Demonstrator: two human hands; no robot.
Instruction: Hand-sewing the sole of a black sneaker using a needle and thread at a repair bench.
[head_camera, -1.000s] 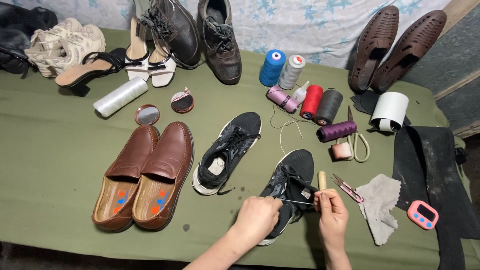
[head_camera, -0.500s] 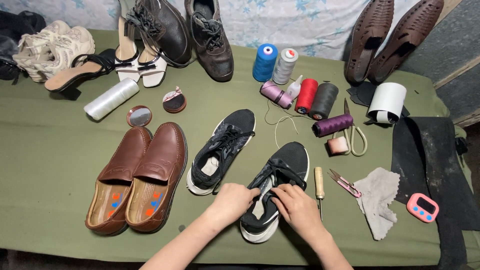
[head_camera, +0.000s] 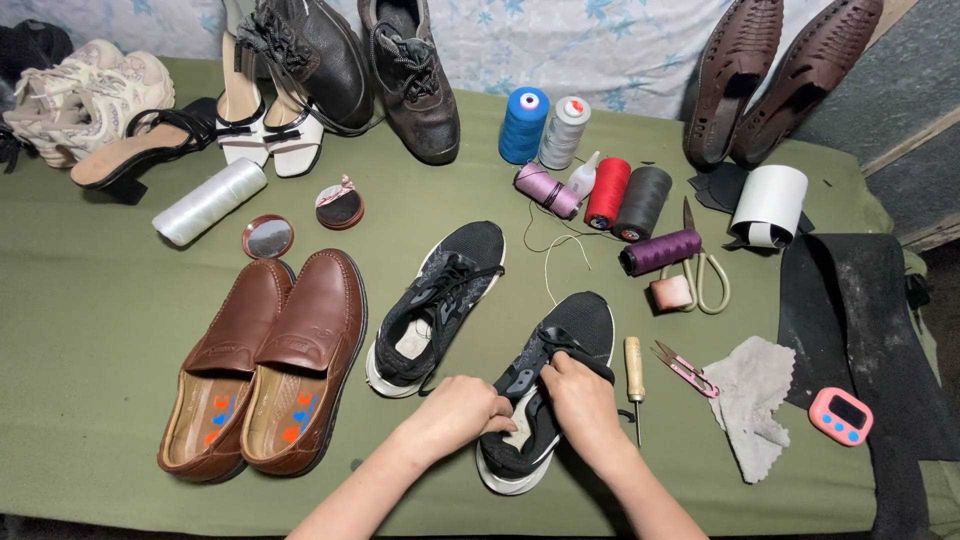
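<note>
Green cloth covers the table (head_camera: 100, 330); at six o'clock lies a black sneaker (head_camera: 560, 340), left hand (head_camera: 455, 412) clamped on its heel side, right hand (head_camera: 580, 400) pinching its tongue, awl (head_camera: 633, 365) just beside at three o'clock.

Awl (head_camera: 633, 366) (wooden-handled) just beside sneaker (head_camera: 560, 345)

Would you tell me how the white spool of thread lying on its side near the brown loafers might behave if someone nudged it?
The white spool of thread lies on its side and is cylindrical, so it would probably roll. The green cloth may slow it. Its glossy winding looks rather slippery.
</note>
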